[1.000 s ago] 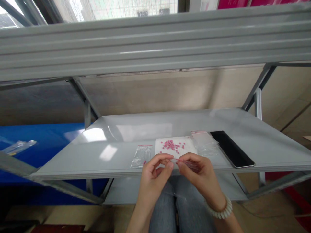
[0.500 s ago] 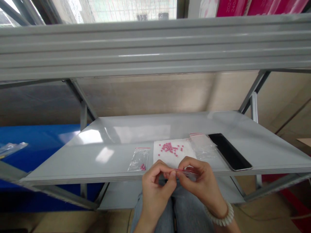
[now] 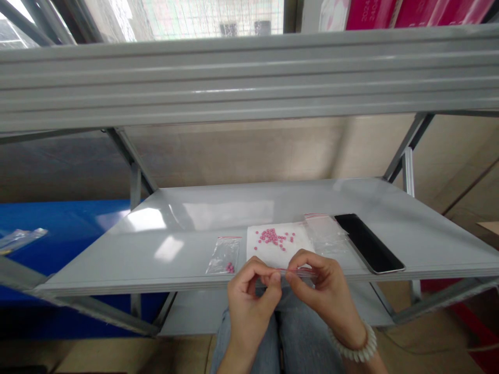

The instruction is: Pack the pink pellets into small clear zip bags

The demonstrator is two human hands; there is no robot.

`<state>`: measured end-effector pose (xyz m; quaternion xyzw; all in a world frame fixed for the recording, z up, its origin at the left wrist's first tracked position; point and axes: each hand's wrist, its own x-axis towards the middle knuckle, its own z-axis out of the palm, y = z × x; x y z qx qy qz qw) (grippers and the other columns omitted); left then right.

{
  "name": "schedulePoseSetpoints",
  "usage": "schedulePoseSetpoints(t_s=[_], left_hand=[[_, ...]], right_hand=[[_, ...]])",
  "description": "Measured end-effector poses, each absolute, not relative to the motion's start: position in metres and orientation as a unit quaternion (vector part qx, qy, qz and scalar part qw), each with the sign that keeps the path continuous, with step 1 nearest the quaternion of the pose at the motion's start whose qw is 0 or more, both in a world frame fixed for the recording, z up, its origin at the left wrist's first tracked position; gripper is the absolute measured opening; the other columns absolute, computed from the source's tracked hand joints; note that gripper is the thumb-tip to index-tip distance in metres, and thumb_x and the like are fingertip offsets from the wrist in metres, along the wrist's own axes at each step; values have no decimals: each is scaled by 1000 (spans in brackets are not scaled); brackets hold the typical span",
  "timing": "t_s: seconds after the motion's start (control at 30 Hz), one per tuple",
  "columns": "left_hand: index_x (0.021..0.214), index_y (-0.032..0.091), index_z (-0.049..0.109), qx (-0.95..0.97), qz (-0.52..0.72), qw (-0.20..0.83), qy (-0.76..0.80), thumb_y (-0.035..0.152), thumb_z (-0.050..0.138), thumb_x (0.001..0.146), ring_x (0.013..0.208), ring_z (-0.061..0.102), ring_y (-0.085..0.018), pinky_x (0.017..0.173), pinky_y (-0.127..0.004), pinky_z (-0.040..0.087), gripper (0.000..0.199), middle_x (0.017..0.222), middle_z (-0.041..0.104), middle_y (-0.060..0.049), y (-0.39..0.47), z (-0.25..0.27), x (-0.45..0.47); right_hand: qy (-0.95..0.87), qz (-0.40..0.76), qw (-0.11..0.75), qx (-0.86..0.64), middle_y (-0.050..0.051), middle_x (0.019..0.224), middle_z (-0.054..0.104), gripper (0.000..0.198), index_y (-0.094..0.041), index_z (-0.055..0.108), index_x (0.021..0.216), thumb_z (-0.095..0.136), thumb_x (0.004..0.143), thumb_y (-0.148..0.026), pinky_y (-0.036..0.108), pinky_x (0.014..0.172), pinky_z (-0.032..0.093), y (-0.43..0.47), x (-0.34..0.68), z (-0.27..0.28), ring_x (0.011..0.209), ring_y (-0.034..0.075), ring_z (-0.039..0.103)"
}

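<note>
Between my two hands, just off the shelf's front edge, is a small clear zip bag with a red seal line. My left hand pinches the seal at its left end. My right hand pinches the same seal a little to the right, thumb and forefinger closed on it. What the bag contains is hidden by my fingers. Beyond my hands, many small pink tablets lie in a loose heap on a white paper sheet. To the left rests another zip bag with several pink tablets in its corner.
More clear zip bags lie right of the paper, touching a black tablet device. A thick grey shelf beam crosses above the grey work shelf. Pink boxes stand on the upper level.
My right hand's fingertips have slid slightly right along the seal, away from my left hand's. The seal now looks straighter. Items on the shelf stay in place.
</note>
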<state>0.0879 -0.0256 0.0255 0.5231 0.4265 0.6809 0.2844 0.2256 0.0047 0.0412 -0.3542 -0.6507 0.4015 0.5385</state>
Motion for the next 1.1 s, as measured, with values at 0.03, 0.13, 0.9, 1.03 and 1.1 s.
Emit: schedulePoseSetpoints(t_s=[0.03, 0.13, 0.9, 1.03, 1.1], left_hand=[[65, 18, 62, 519, 685, 284, 425, 22, 68, 84, 59, 49, -12, 56, -20, 41, 20, 61, 52, 3, -26, 25, 88], [66, 18, 61, 512, 690, 285, 425, 23, 67, 85, 59, 48, -11, 56, -19, 41, 21, 61, 51, 3, -25, 24, 88], [69, 18, 63, 565, 601, 312, 471, 29, 63, 81, 61, 52, -12, 61, -23, 44, 17, 63, 57, 3, 30, 77, 120], [77, 16, 65, 592, 529, 323, 515, 21, 61, 87, 71, 59, -12, 67, -23, 48, 12, 73, 63, 1, 88, 90, 135], [83, 14, 66, 607, 471, 330, 548, 20, 64, 89, 74, 62, -13, 70, -27, 52, 9, 78, 65, 0, 116, 88, 140]], right_hand=[[-648, 407, 537, -354, 0, 63, 65, 7, -19, 66, 68, 67, 75, -19, 23, 53, 44, 5, 226, 41, 58, 13, 57], [-636, 426, 540, -350, 0, 63, 65, 6, -19, 67, 69, 68, 75, -17, 23, 53, 44, 6, 230, 41, 59, 13, 57], [-556, 361, 631, -402, 2, 65, 66, 16, -19, 74, 68, 80, 69, -33, 22, 54, 48, 45, 289, 85, 58, 12, 56], [-588, 346, 533, -501, 1, 58, 61, 33, -14, 73, 79, 73, 72, -46, 23, 45, 42, 102, 306, 95, 48, 12, 50], [-588, 330, 514, -530, 1, 55, 59, 30, -13, 70, 72, 72, 71, -43, 24, 43, 39, 129, 312, 91, 45, 11, 49]])
